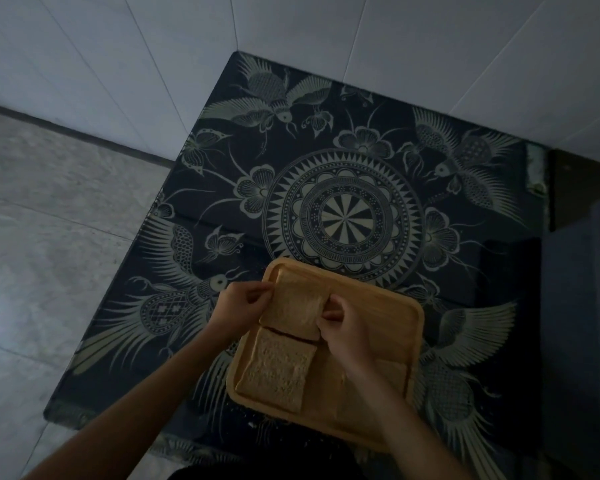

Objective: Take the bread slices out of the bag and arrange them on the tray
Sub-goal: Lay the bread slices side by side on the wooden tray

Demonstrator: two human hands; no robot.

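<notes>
Right hand (343, 327) hides a third bread slice (394, 370) on the tray (388, 306).

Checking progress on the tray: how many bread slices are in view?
3: one held by both hands over the tray's far-left corner, one lying near-left, one near-right, mostly hidden by the right forearm. More may be hidden.

The tray's (388, 306) far right quarter lies bare; two bread slices (278, 370) fill its left side.

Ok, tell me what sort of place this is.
Probably a home, dimly lit: a low table with a patterned top stands in a corner of white tiled wall over a pale tile floor.
</notes>
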